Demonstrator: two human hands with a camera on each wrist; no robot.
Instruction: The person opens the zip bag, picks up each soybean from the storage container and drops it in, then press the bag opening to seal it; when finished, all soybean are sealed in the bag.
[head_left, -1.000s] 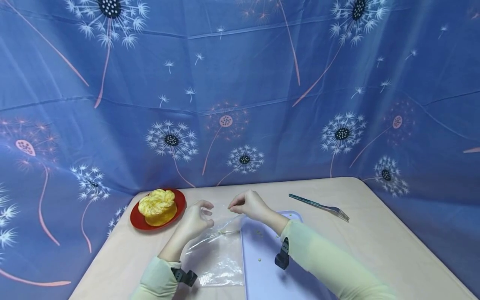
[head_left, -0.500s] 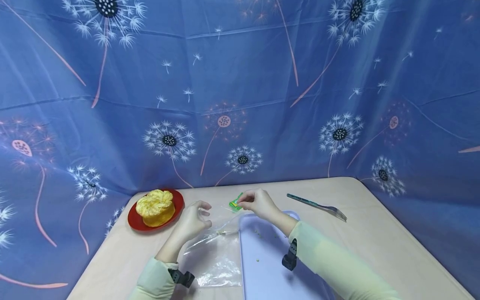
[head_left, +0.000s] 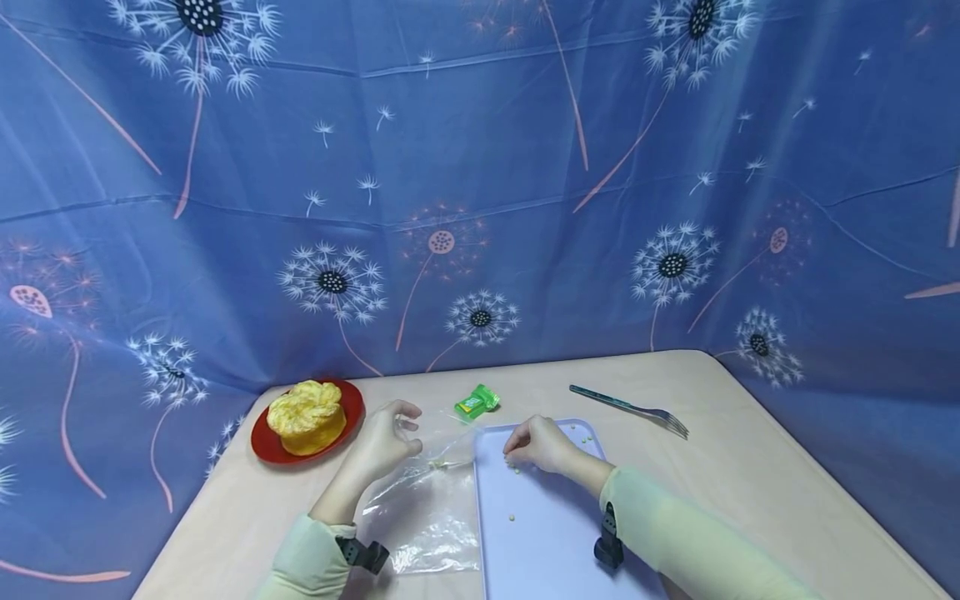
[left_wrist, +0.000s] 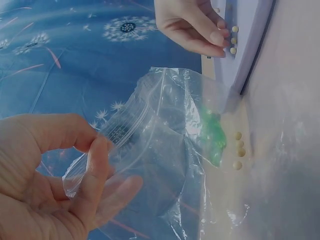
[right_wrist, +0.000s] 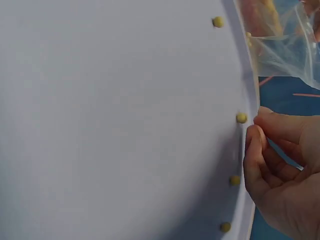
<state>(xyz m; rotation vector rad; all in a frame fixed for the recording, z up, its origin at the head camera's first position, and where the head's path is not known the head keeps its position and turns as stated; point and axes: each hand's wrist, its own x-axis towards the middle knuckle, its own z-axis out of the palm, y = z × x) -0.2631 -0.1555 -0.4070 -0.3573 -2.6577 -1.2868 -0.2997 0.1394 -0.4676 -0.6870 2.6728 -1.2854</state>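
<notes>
My left hand (head_left: 385,443) pinches the rim of a clear zip bag (head_left: 442,521) between thumb and fingers; the left wrist view shows the bag (left_wrist: 165,120) raised in the grip. Several small yellowish beans (left_wrist: 238,150) show through or beside its plastic; which, I cannot tell. My right hand (head_left: 542,445) is low over the lilac tray (head_left: 555,533) at its left far part. In the right wrist view the thumb and fingertips (right_wrist: 255,131) nearly meet at the tray rim, close beside one round bean (right_wrist: 241,118). No bean is visible between them. More beans (right_wrist: 217,22) lie scattered on the tray.
A red plate (head_left: 264,442) with a yellow bread bun (head_left: 307,421) stands at the far left. Behind the bag lies a small green packet (head_left: 477,402). A fork (head_left: 630,408) rests right of the tray's far end. A blue dandelion-print cloth (head_left: 480,167) hangs behind the table.
My right hand has moved from the bag's opening rightward and down to the tray, uncovering the green packet. The left hand keeps its hold on the bag.
</notes>
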